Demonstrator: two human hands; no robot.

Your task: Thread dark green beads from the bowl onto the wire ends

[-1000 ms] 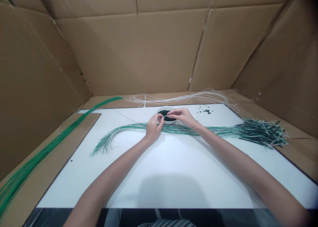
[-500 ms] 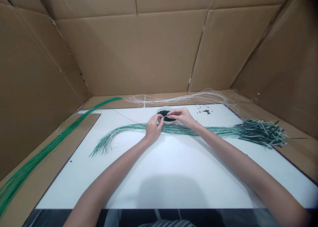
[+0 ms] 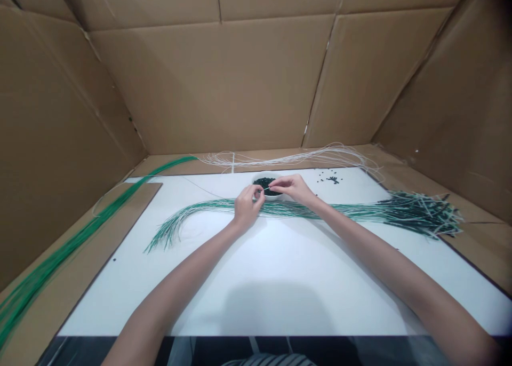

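Over a small white bowl (image 3: 275, 197) filled with tiny dark green pieces (image 3: 264, 182), my two hands nearly meet. Thumb and fingers of my left hand (image 3: 246, 205) pinch a thin white strand (image 3: 266, 189), whose short end points toward the other hand. The fingertips of my right hand (image 3: 295, 188) are closed at that end; whether they hold the strand itself or a tiny piece is too small to tell. Below the hands a long bundle of green and white strands (image 3: 288, 210) lies across the board, with a thick cluster of dark pieces (image 3: 420, 214) at its right end.
Loose dark pieces (image 3: 333, 180) are scattered right of the bowl on the white board (image 3: 256, 270). White strands (image 3: 288, 158) lie along the back edge. A long green bundle (image 3: 88, 230) runs down the left side. Cardboard walls (image 3: 216, 88) stand at the back and both sides.
Almost nothing differs. Both hands stay pinched over the bowl, with only a very slight shift at the fingertips.
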